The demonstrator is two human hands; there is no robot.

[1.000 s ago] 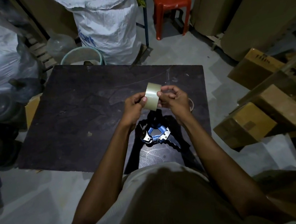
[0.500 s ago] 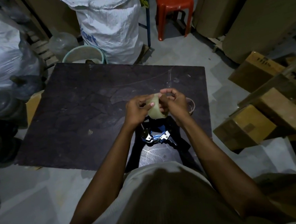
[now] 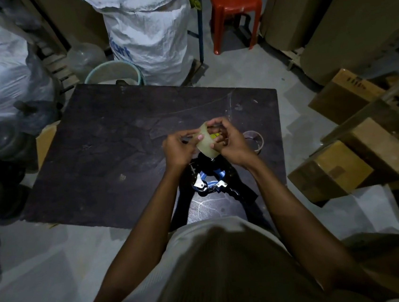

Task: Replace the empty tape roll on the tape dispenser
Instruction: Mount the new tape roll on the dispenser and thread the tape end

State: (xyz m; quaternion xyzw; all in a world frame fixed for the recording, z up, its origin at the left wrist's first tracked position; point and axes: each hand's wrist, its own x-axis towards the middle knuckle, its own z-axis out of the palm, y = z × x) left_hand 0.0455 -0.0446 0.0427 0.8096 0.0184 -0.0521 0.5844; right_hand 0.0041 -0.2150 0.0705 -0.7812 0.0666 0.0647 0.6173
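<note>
A full roll of pale tape (image 3: 206,143) is held above the dark table (image 3: 109,145), between both hands. My left hand (image 3: 178,148) grips its left side, with the thumb on the roll's face. Curled round the right side is my right hand (image 3: 227,140), its fingertips at the top edge. Directly below the hands, a blue and black tape dispenser (image 3: 209,181) lies on the table near its front edge, partly hidden by my wrists. An empty cardboard tape core (image 3: 254,140) lies flat on the table just right of my right hand.
A teal bucket (image 3: 114,72) and a white woven sack (image 3: 149,30) stand behind the table, with a red plastic chair (image 3: 235,2) further back. Cardboard boxes (image 3: 357,159) are stacked on the right. Bags and dark containers (image 3: 3,144) crowd the left.
Both hands have lowered the roll toward the dispenser and closed more tightly round it; it has turned in their grip from edge-on upright to tilted.
</note>
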